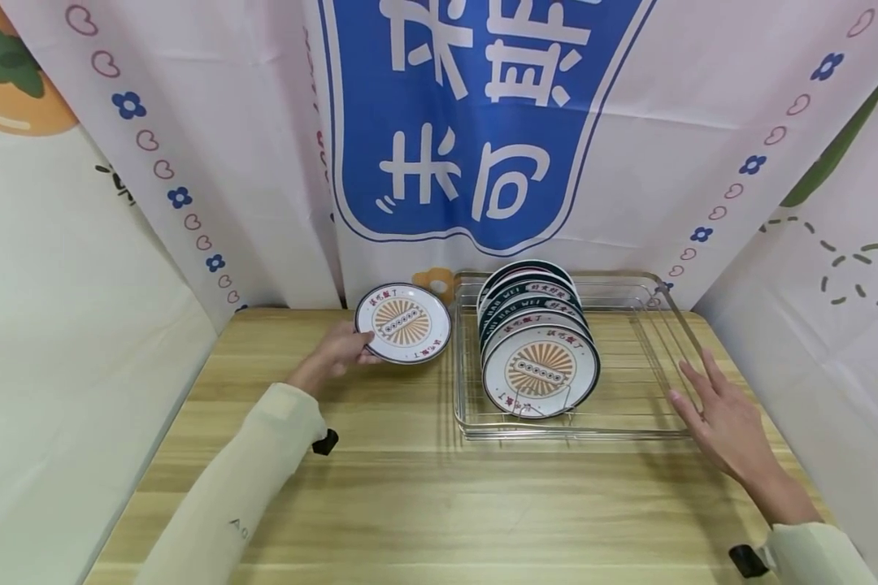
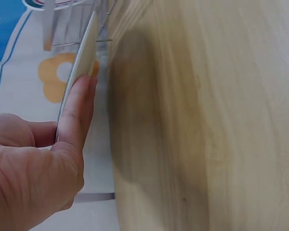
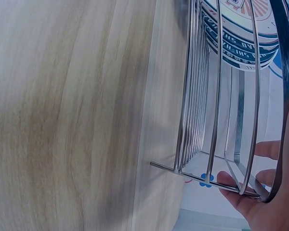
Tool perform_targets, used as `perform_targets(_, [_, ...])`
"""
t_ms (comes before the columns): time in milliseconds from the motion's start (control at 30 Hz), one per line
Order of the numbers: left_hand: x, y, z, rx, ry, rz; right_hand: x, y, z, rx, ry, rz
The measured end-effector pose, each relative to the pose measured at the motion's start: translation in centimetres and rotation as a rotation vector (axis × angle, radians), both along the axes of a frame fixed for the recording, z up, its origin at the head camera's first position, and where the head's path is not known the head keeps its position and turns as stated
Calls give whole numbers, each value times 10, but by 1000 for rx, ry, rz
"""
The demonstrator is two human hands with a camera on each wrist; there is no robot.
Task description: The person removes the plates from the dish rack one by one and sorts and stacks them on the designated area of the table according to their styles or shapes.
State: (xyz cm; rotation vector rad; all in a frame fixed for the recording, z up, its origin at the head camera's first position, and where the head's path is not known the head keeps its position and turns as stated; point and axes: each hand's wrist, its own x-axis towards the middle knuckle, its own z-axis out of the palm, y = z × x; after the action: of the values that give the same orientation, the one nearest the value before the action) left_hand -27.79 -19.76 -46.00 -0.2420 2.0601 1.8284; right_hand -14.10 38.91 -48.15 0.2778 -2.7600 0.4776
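Observation:
My left hand (image 1: 342, 348) pinches the left edge of a round white plate (image 1: 410, 313) with an orange sunburst and red lettering, thumb on its face. In the left wrist view the plate (image 2: 80, 67) appears edge-on, tilted, with fingers behind it and a shadow on the wood. A wire dish rack (image 1: 629, 426) stands to the right, with several plates (image 1: 541, 374) upright in its left part, white in front and dark green behind. My right hand (image 1: 732, 426) rests at the rack's right front corner, fingers extended over its metal rim (image 3: 288, 57).
The rack stands on a wooden table (image 1: 439, 504), close to the back cloth (image 1: 644, 179) with its blue printed panel. White cloth hangs along the left and right sides. The rack's right part shows bare wires.

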Motion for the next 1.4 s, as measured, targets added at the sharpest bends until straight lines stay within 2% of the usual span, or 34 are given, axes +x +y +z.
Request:
perform_targets(133, [0,2,-5,-9,-29,7,-1,-1,0,-2,-4,-3])
perform_targets(367, [-2,6,-9,51,-85,35,1,-1,-1,-7,1,-11])
perform_targets(700, [-1,8,-20,50,-144,68,1,-2,-3,-1,2,-12])
perform_targets(867, [-2,8,-22,49,-151,75,1,-3,-2,-1,2,-18])
perform_targets(1067, [-2,8,-21,-2,-154,80,0,-3,-1,-2,4,-18])
perform_targets(1267, [-3,6,-25,-113,-118,71,0,-2,0,-2,4,-17])
perform_targets(1400, [-2,5,-26,-137,-140,59,0,-2,0,-4,2,-16])
